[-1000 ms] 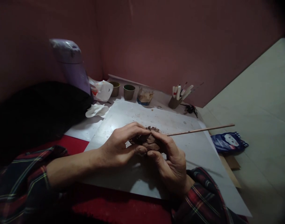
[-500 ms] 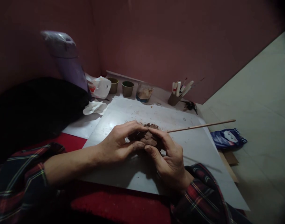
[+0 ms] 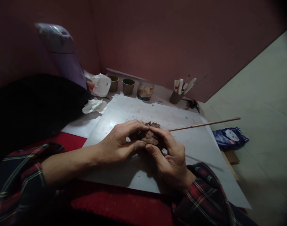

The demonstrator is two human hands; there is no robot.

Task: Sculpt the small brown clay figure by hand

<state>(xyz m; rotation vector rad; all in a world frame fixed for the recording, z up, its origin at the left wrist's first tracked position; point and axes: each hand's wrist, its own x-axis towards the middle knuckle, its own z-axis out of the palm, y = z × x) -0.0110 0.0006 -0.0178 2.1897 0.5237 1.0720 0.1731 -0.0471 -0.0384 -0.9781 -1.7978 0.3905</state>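
Observation:
A rough lump of brown clay (image 3: 149,137) is cupped between both hands over the pale work sheet (image 3: 119,110). My left hand (image 3: 121,141) curls round its left side, with fingers over the top and a clay-smeared thumb at the near face. On the other side, my right hand (image 3: 170,153) wraps the clay, its thumb tip close to the left thumb. A thin wooden stick (image 3: 204,124) sticks out to the right from behind the right hand; whether it touches the clay is hidden. Clay crumbs (image 3: 155,124) show just beyond the fingers.
Behind the sheet stand two small pots (image 3: 128,87), a glass container (image 3: 145,91) and a cup of brushes and sticks (image 3: 176,96). A crumpled tissue (image 3: 94,106), a black object (image 3: 39,106) and a purple container (image 3: 68,62) are at left. A blue packet (image 3: 230,138) lies at right.
Both hands keep almost the same grip on the clay. The whole view has shifted slightly, with the background a little higher in the picture.

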